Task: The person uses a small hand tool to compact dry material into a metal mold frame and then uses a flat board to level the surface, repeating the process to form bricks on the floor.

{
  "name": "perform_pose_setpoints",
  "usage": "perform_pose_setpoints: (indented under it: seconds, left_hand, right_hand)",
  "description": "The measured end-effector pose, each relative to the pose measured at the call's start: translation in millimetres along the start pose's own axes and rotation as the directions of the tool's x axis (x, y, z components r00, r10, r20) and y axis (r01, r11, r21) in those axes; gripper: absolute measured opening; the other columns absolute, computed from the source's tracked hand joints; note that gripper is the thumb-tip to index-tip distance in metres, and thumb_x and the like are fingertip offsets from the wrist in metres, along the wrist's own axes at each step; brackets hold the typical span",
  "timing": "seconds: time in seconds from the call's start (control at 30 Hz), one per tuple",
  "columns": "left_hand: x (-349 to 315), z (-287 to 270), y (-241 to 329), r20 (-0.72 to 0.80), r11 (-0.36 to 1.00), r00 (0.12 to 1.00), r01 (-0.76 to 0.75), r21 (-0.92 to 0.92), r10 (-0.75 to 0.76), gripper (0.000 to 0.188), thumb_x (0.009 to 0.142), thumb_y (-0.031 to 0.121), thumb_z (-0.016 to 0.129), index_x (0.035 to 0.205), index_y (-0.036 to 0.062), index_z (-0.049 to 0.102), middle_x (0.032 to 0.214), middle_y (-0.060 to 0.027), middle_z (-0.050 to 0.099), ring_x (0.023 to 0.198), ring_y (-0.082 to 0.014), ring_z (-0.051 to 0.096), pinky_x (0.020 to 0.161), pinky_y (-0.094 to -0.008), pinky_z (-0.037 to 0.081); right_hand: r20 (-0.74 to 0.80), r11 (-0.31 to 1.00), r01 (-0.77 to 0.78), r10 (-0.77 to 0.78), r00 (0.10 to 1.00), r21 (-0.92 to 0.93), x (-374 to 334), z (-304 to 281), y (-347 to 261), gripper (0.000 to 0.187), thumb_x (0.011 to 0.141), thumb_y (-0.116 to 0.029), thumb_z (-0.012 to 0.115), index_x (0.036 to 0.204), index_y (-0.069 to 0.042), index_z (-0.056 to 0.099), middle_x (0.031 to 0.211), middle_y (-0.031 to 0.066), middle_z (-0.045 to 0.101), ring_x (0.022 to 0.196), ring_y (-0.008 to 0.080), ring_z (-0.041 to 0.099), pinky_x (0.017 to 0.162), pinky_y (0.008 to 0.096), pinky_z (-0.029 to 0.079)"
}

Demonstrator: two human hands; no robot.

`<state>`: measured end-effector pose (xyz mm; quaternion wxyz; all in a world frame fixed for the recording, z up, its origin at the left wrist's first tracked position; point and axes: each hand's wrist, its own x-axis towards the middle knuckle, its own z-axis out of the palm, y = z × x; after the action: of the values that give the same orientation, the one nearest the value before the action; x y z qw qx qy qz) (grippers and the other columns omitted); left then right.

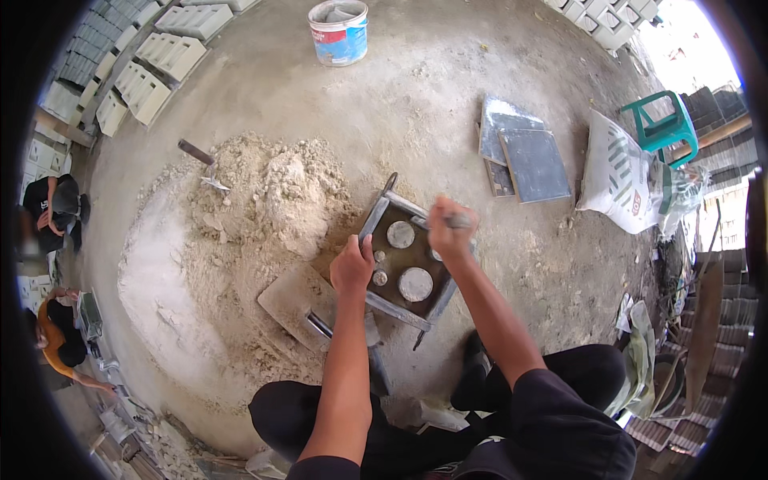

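Observation:
A square metal mould with round cylinders inside lies on the concrete floor in front of me. My left hand grips the mould's near-left edge. My right hand is closed around a small metal tool or handle at the mould's far-right edge. A shovel blade lies just left of the mould, its handle running toward my knees. A pile of sandy cement mix sits to the left of the mould.
A paint bucket stands at the back. Flat dark plates lie right of the mould, beside a white sack and a green stool. Cast blocks line the back left. Two people crouch at far left.

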<state>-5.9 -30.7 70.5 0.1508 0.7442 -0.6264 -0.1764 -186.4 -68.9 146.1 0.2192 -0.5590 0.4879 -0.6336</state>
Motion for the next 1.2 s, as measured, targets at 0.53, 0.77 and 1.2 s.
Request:
perform_pose_setpoints:
  seconds: [0.53, 0.77, 1.2]
  left_hand:
    - [2, 0, -9, -0.063, 0.999, 0.997, -0.035, -0.004, 0.034, 0.039, 0.097, 0.045, 0.043, 0.091, 0.0086, 0.056, 0.072, -0.019, 0.065, 0.069, -0.0397, 0.064, 0.062, -0.0512, 0.049]
    - [-2, 2, -2, -0.036, 0.999, 0.999, -0.026, 0.022, 0.027, 0.04, 0.096, 0.046, 0.043, 0.093, 0.009, 0.058, 0.073, -0.0196, 0.066, 0.07, -0.0403, 0.064, 0.062, -0.0504, 0.05]
    - [10, -3, -10, -0.086, 0.999, 0.995, -0.04, 0.024, 0.042, 0.041, 0.097, 0.047, 0.041, 0.087, 0.0087, 0.054, 0.075, -0.0178, 0.066, 0.069, -0.0387, 0.064, 0.06, -0.05, 0.05]
  right_hand:
    - [0.014, 0.999, 0.008, -0.007, 1.0, -0.046, 14, 51, -8, 0.045, 0.094, -0.016, 0.059, 0.053, -0.003, 0.043, 0.045, 0.0082, 0.034, 0.04, 0.0184, 0.028, 0.039, 0.0345, 0.027]
    - [-0.04, 1.0, 0.012, -0.013, 0.999, -0.027, 24, 55, 3, 0.048, 0.095, -0.019, 0.059, 0.053, -0.002, 0.043, 0.045, 0.008, 0.032, 0.04, 0.0155, 0.028, 0.039, 0.0333, 0.028]
    - [0.009, 0.999, 0.048, -0.048, 0.999, 0.01, 36, 70, -19, 0.046, 0.092, -0.021, 0.063, 0.053, -0.002, 0.046, 0.044, 0.0108, 0.038, 0.039, 0.0149, 0.033, 0.039, 0.0344, 0.029]
